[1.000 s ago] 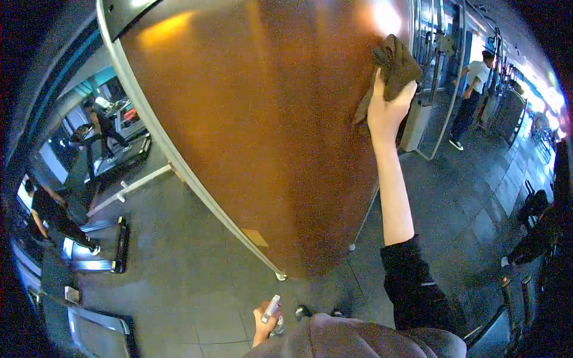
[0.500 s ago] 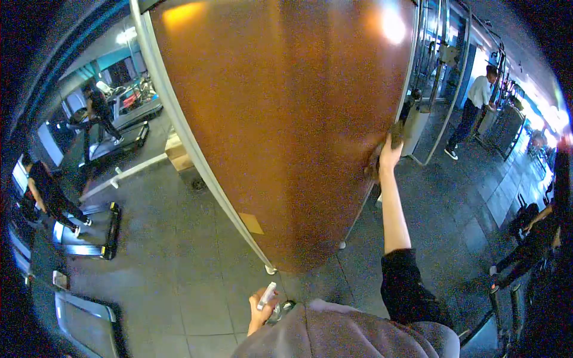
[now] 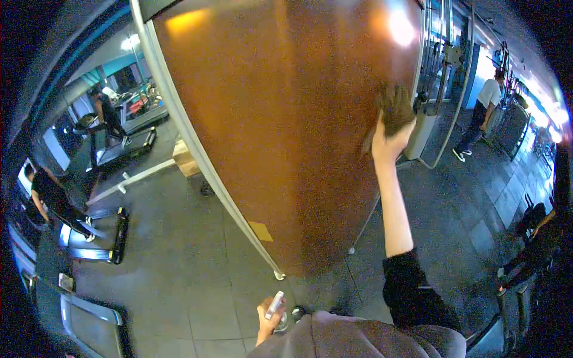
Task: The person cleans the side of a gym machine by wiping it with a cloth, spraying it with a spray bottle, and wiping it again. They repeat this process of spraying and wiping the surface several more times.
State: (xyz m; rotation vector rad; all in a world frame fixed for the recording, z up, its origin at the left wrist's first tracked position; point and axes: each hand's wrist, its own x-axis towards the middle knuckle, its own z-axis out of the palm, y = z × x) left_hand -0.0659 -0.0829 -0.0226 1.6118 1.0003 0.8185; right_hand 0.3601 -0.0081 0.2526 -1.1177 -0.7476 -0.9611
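Note:
A tall, glossy brown panel (image 3: 274, 131) in a pale metal frame stands directly in front of me. My right hand (image 3: 389, 144) reaches out to its right side, fingers closed on a dark brown cloth (image 3: 396, 110) that lies against the surface. The cloth covers my fingertips. Low down, near my body, my left hand (image 3: 265, 313) is wrapped around a spray bottle (image 3: 275, 305) with a white trigger head. Its clear lower part is mostly hidden by the hand and my clothing.
People stand by treadmills (image 3: 95, 235) on the left. At right, a person in a white top (image 3: 489, 95) is near gym machines; another person is at the far right edge. A cardboard box (image 3: 185, 158) sits behind the panel's left frame. Dark tiles (image 3: 203, 280) cover the floor.
My right hand has moved up and inward from the panel's right edge, with the cloth now spread over its face. The view has shifted slightly; the left hand keeps the bottle.

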